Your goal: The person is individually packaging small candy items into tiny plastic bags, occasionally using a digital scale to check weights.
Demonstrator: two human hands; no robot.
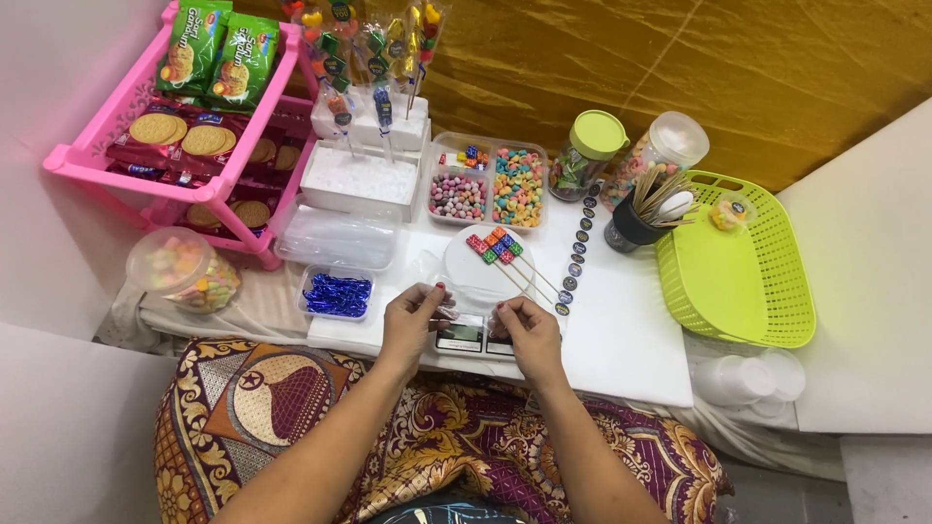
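Left hand (413, 320), right hand (524, 328): I see both pinching a clear wrapper (449, 312) | risk: elbows nudging candy skewers (500, 250) off white plate (466, 277).

Low white table (621, 340), shiny gold backdrop (680, 68) behind it, white walls (58, 78) either side, even indoor light

A single view comes from a camera worn on the person's head, looking steeply down and forward over the lap at the white tabletop (621, 340). The tabletop sits in the middle of the picture at close range, within arm's reach. Beyond the tabletop a golden backdrop (680, 68) closes the view. Left of the tabletop stands a pink rack (87, 160); right of it, a green basket (767, 311). Below the tabletop, patterned cloth (291, 408) fills the near edge. No second view overlaps.
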